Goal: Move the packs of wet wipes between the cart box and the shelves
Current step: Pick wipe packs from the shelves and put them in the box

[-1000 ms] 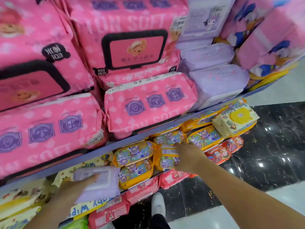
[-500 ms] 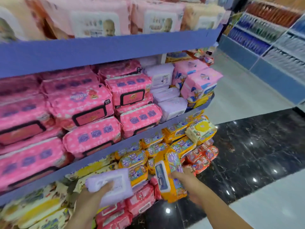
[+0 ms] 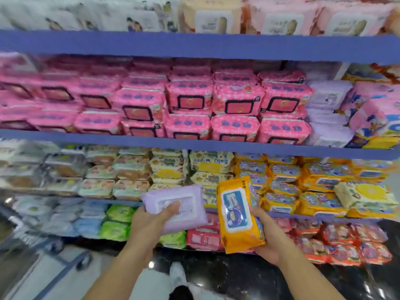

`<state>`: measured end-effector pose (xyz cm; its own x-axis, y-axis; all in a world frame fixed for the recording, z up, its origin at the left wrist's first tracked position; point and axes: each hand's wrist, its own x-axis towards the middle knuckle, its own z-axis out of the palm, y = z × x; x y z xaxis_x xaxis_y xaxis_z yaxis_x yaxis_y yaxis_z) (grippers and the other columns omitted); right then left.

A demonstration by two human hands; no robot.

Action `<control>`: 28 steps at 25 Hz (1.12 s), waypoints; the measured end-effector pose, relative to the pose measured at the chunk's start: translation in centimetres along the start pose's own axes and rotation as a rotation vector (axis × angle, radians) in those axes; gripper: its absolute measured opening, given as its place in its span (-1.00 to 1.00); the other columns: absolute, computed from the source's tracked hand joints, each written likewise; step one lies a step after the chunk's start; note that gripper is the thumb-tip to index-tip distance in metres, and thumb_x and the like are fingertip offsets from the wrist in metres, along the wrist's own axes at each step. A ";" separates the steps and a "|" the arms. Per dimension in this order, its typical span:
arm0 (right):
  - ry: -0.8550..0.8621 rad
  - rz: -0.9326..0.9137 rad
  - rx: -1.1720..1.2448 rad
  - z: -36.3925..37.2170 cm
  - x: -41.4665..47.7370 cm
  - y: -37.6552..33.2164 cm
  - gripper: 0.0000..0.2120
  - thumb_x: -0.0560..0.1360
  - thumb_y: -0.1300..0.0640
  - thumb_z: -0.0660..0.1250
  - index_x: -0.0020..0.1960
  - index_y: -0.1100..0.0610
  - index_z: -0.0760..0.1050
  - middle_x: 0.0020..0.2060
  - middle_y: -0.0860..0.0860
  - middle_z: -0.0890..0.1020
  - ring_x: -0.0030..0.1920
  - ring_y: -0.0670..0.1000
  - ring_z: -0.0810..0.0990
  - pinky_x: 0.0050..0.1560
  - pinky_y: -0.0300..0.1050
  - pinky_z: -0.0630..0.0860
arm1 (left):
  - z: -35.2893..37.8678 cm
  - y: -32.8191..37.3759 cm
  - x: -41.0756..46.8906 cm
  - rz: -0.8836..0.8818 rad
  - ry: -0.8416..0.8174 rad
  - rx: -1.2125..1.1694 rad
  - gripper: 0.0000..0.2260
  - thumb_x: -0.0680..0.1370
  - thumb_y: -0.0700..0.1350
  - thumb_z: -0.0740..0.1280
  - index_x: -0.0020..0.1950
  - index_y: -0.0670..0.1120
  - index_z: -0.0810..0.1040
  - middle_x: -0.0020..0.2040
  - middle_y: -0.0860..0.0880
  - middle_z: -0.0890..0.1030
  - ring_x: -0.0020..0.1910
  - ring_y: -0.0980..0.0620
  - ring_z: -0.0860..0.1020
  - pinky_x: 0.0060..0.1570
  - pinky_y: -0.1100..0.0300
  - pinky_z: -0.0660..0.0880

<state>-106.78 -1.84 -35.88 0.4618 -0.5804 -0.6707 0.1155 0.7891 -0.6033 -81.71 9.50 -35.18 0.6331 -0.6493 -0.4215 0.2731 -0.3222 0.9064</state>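
Note:
My left hand (image 3: 151,221) grips a lilac pack of wet wipes (image 3: 175,207) with a white lid, thumb on top. An orange pack of wet wipes (image 3: 237,215) with a blue and white lid stands upright in my right hand (image 3: 267,239), which holds it from below and behind. Both packs hang in front of the lower shelves (image 3: 194,144), apart from the stock. Pink packs (image 3: 236,105) fill the middle shelf; orange packs (image 3: 320,182) and yellow packs (image 3: 168,169) fill the one below. The cart box is not clearly visible.
A blue cart frame with wheels (image 3: 71,258) stands on the floor at the lower left. Red packs (image 3: 346,243) and green packs (image 3: 116,221) sit on the bottom shelf. My white shoe (image 3: 177,276) is on dark glossy floor below the hands.
My right hand pulled the orange pack off the shelf and now holds it upright. Both hands drew back from the shelves, and the view swung left and pulled away.

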 end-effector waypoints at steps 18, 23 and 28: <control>-0.527 0.388 -0.560 42.3 -0.1 33.2 0.14 -0.35 -0.01 0.77 0.22 0.18 0.55 0.07 0.30 0.69 -0.10 0.28 0.73 -0.25 0.17 0.69 | -52.3 -10.7 -15.5 -0.050 0.839 -0.454 -0.72 0.41 -0.13 0.61 0.06 -0.14 0.67 -0.13 -0.06 0.75 -0.19 -0.04 0.69 -0.27 0.13 0.50; -0.592 0.437 -0.636 52.4 0.4 41.4 0.09 -0.29 -0.07 0.77 0.21 0.16 0.57 0.07 0.29 0.69 -0.09 0.25 0.74 -0.25 0.12 0.69 | -63.5 -12.8 -16.1 -0.058 1.009 -0.541 -0.64 0.41 -0.09 0.61 0.15 -0.16 0.66 -0.03 -0.11 0.75 -0.19 -0.07 0.68 -0.33 0.17 0.49; -0.692 0.399 -0.898 62.5 5.2 46.6 -0.30 0.30 0.00 0.63 0.36 0.18 0.49 0.09 0.25 0.70 -0.02 0.25 0.73 -0.12 0.12 0.68 | -70.5 -15.3 -14.1 -0.113 1.109 -0.580 -0.51 0.31 -0.01 0.68 0.14 -0.18 0.67 -0.05 -0.14 0.75 -0.23 -0.10 0.67 -0.34 0.16 0.51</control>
<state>-44.00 44.48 -40.52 0.7317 0.1211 -0.6708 -0.6702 0.3072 -0.6756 -43.77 72.16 -41.18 0.7756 0.3806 -0.5037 0.4653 0.1945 0.8635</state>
